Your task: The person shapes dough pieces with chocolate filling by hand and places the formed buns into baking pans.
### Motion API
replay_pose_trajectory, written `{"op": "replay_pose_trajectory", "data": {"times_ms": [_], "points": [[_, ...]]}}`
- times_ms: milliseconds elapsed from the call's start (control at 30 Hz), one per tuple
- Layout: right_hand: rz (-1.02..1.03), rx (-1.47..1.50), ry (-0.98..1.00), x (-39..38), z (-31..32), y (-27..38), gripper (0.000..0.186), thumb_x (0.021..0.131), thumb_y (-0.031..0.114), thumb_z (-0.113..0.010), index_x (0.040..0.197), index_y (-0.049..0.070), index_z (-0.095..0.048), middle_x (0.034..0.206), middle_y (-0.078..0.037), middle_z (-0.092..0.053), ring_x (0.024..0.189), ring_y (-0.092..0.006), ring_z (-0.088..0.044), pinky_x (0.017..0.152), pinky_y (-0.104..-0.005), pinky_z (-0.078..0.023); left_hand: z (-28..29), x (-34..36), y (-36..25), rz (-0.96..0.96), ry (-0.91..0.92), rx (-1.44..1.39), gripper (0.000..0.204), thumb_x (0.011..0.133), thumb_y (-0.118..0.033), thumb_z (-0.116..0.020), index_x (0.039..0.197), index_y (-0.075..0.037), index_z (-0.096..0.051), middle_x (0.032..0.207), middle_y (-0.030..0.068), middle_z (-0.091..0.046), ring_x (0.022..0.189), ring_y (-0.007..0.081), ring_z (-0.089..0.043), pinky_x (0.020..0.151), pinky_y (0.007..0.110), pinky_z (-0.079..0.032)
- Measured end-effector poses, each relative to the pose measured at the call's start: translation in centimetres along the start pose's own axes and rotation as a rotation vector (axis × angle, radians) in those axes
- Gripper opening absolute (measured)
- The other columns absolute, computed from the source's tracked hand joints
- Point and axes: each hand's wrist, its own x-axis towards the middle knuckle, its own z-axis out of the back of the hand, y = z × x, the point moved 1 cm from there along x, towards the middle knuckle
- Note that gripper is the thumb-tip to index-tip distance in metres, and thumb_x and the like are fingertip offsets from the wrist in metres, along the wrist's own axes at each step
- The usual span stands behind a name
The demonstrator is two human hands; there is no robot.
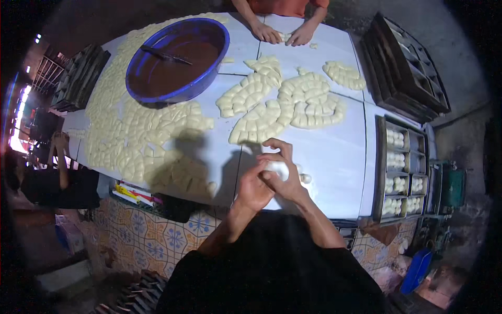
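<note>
A smooth white dough ball [277,168] sits between my two hands over the table's near edge. My left hand [254,189] cups it from the left, with the thumb side turned up. From the right, my right hand [288,189] wraps round the same ball, its fingers curled over the far side. Small dough pieces [305,178] lie on the white tabletop [334,167] just right of my right hand. Beyond my fingers, rows of cut pale dough pieces [256,123] rest close together. The underside of the ball is hidden by my palms.
A blue basin [222,63] of brown contents, a dark utensil [164,54] in it, stands among many dough pieces [151,125]. At right are a compartment tray [380,172] with dough balls and stacked trays [384,78]. Across the table, another person's hands [285,35] handle dough.
</note>
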Motion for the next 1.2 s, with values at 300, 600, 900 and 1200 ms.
{"op": "replay_pose_trajectory", "data": {"times_ms": [300, 600, 900, 1200], "points": [[-0.343, 0.471, 0.132, 3.8, 0.9, -3.7, 0.132, 0.051, 0.080, -0.067, 0.149, 0.021, -0.001, 0.146, -0.008, -0.021, 0.110, -0.0197, -0.037, 0.081, -0.0329, -0.039, -5.9, 12.3, -20.7, -0.377, 0.117, 0.920, 0.092, 0.087, -0.070, -0.033, 0.136, 0.008, -0.032, 0.135, 0.0226, -0.042, 0.126, 0.0292, -0.040, 0.106, 0.041, -0.030], [-0.241, 0.628, -0.083, 3.9, 0.5, -5.1, 0.096, 0.078, 0.059, -0.062, 0.148, 0.014, -0.014, 0.138, -0.005, -0.037, 0.103, -0.0137, -0.045, 0.076, -0.0232, -0.041, -5.5, 18.6, -29.8, 0.212, -0.793, 1.753, 0.092, 0.087, -0.073, -0.018, 0.104, 0.005, -0.064, 0.099, 0.0146, -0.064, 0.105, 0.0302, -0.055, 0.097, 0.038, -0.038], [-0.608, 1.259, -0.162, 3.4, -0.3, -9.6, 0.044, 0.091, 0.019, -0.059, 0.126, -0.003, -0.047, 0.106, -0.008, -0.061, 0.081, -0.0145, -0.059, 0.071, -0.0230, -0.049, -4.4, 8.6, -8.5, -0.027, -0.222, 0.621, 0.088, 0.091, -0.065, -0.025, 0.130, 0.014, -0.032, 0.130, 0.0321, -0.041, 0.123, 0.0365, -0.042, 0.103, 0.048, -0.033], [-0.046, -0.436, -0.212, -1.3, 2.0, -3.9, 0.040, 0.074, -0.006, -0.063, 0.113, 0.004, -0.062, 0.111, -0.010, -0.053, 0.092, -0.0186, -0.048, 0.076, -0.0306, -0.042, 0.1, 3.8, -0.9, -0.333, -0.199, 1.490, 0.045, 0.086, 0.000, -0.055, 0.130, 0.005, -0.046, 0.104, 0.0098, -0.060, 0.088, 0.0115, -0.057, 0.073, 0.022, -0.047]]}}
